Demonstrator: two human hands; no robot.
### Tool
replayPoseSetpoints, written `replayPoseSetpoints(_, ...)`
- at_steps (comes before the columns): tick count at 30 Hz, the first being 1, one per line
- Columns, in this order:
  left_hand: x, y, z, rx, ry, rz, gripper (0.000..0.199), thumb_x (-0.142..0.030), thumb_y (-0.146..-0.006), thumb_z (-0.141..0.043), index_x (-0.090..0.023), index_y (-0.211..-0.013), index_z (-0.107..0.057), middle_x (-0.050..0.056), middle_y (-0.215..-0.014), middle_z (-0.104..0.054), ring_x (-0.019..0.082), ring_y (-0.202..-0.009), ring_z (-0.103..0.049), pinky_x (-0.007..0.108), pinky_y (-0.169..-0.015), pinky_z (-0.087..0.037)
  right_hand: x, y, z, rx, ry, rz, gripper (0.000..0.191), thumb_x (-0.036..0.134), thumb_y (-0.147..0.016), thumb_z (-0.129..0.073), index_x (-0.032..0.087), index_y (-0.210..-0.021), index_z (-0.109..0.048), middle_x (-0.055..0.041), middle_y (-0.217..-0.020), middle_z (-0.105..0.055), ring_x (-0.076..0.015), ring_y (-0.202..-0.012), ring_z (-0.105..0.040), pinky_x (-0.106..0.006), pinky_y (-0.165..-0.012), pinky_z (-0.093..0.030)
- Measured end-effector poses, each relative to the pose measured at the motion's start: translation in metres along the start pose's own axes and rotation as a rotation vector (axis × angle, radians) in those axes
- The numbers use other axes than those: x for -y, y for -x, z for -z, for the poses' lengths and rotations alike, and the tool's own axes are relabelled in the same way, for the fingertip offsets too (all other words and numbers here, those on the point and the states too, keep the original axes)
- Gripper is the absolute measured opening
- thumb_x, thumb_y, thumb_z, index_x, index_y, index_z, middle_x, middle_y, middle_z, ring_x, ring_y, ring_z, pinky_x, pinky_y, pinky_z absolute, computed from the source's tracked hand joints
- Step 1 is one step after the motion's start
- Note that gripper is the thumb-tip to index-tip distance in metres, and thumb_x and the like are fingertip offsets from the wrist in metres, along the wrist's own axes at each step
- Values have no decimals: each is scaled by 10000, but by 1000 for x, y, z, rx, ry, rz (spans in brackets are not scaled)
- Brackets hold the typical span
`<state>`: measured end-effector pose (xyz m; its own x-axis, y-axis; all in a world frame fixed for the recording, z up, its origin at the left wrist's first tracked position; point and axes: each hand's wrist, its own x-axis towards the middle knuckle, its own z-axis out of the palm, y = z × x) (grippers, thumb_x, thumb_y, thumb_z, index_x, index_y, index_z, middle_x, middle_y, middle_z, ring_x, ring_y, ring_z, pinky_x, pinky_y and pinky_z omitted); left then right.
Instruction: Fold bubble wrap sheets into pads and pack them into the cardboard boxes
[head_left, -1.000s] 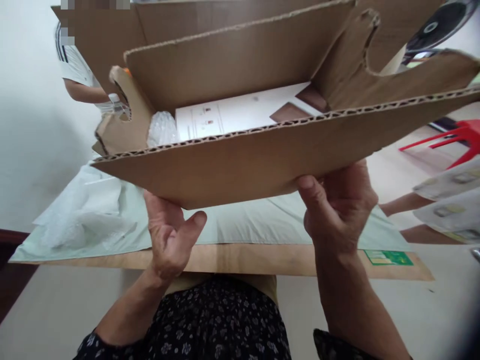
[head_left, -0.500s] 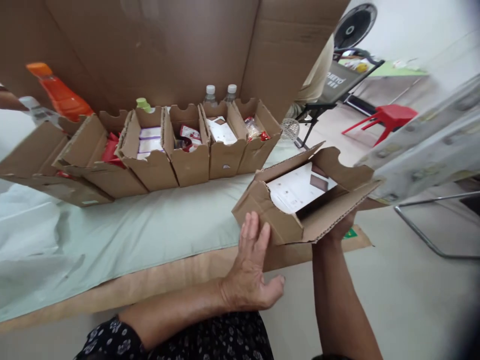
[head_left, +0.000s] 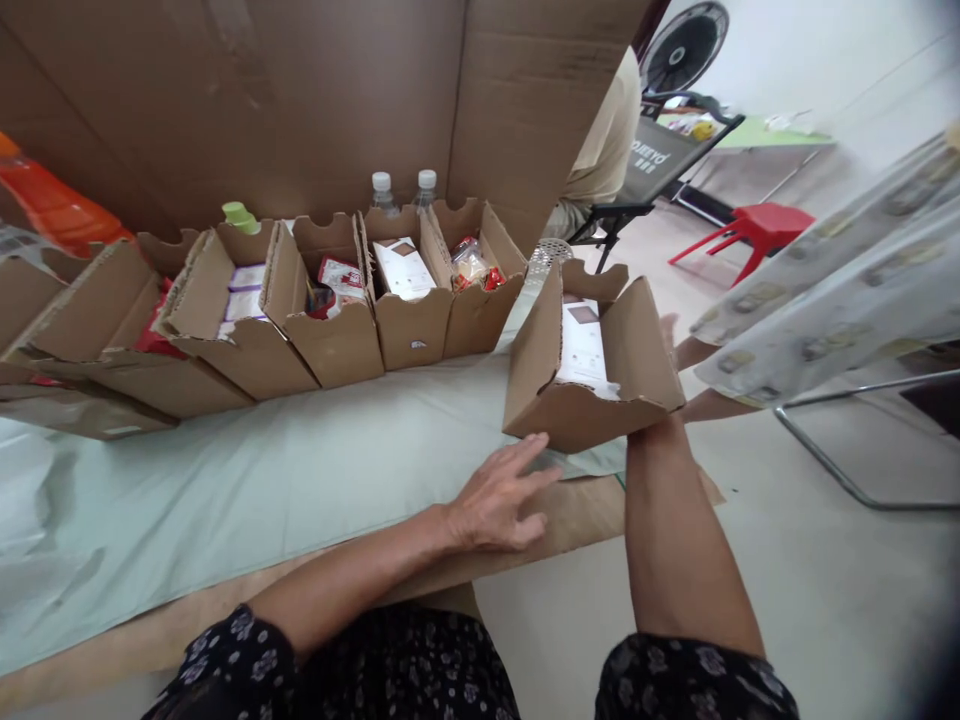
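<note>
A small open cardboard box with a white packet inside is at the right end of the green cloth. My right hand holds it from its far right side; most of that hand is hidden behind the box wall. Just in front of the box's lower front edge, my left hand is open, fingers spread and holding nothing. Whether its fingertips touch the box I cannot tell.
A row of similar boxes holding packets lines the green cloth. Behind stand a tall cardboard panel, clear bottles and an orange bottle. A seated person, a red stool and a curtain are to the right.
The box has turned more upright and moved down and away onto the table end. My left hand has come off its front, fingers spreading. The view has shifted right.
</note>
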<state>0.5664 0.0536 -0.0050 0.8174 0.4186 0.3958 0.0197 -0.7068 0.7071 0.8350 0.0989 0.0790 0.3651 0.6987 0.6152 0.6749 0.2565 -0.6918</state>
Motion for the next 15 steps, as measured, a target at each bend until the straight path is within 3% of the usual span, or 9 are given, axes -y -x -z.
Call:
replayPoseSetpoints(2,6,23,28,-98,-100,39,574,-213,-841,-634,-214,-1415,-656,179,-1671,-456,385,-1576,-399,640,-1248,-392,-1,24,13,11,-250,-164,722,845,-961,-278,369,-1320,-685,-60,-1316,-748,-317,-1232,-701,-535,-961,-614)
replayPoseSetpoints(4,13,53,56,-247,-244,154,505,-165,-858,-619,-231,-1353,-693,155,-1586,-569,368,-1535,-465,640,-1219,-432,1,60,24,-25,-397,-270,718,833,-881,-510,361,-1411,-622,-70,-1553,-592,-339,-1428,-576,-554,-1068,-573)
replayPoseSetpoints(6,23,83,78,-385,-376,284,430,-172,-893,-618,-235,-1308,-708,147,-1517,-631,365,-1503,-506,657,-1192,-454,3,94,28,8,-364,-308,868,770,-734,-761,357,-1467,-548,-102,-1573,-561,-354,-1447,-554,-556,-1102,-552)
replayPoseSetpoints(8,31,107,91,-449,-458,368,375,-185,-914,-611,-228,-1271,-716,145,-1491,-646,366,-1495,-512,671,-1178,-463,4,112,23,50,-269,-360,929,671,-651,-888,315,-1438,-547,-133,-1434,-658,-364,-1346,-625,-578,-1091,-550)
replayPoseSetpoints(11,41,124,93,-456,-501,415,328,-173,-922,-582,-216,-1211,-731,145,-1455,-664,366,-1479,-526,672,-1158,-484,-1,106,13,68,-180,-438,710,597,-675,-902,265,-1248,-647,-120,-1198,-751,-366,-1166,-698,-617,-1057,-549)
replayPoseSetpoints(15,44,126,86,-470,-522,407,290,-161,-924,-574,-195,-1158,-742,159,-1413,-685,376,-1458,-543,671,-1147,-498,-25,64,11,68,-222,-404,514,554,-696,-886,270,-1071,-680,-85,-1105,-757,-346,-1117,-692,-563,-1018,-565)
